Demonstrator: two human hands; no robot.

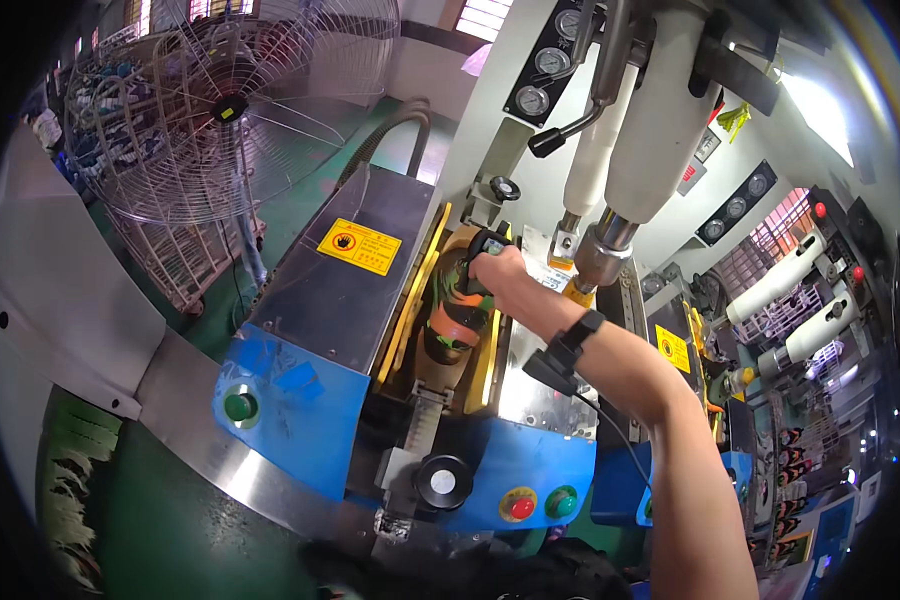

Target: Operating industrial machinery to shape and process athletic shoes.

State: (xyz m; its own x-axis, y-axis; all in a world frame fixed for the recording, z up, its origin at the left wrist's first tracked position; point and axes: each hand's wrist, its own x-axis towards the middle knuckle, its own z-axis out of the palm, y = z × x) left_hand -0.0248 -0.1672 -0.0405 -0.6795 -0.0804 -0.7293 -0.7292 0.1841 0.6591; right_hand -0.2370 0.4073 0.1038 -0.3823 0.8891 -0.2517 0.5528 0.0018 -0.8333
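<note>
My right hand reaches into the open middle of a blue and steel press machine. It grips a small black hand-held device with a little screen, held over an orange, green and black shoe that lies between two yellow side plates. A black strap with a cable sits on my right wrist. My left hand is out of the picture.
White cylinders and a black-knobbed lever hang above the hand. The front panel carries a green button, a black knob, and red and green buttons. A large wire-guard fan stands at the left; similar machines stand at the right.
</note>
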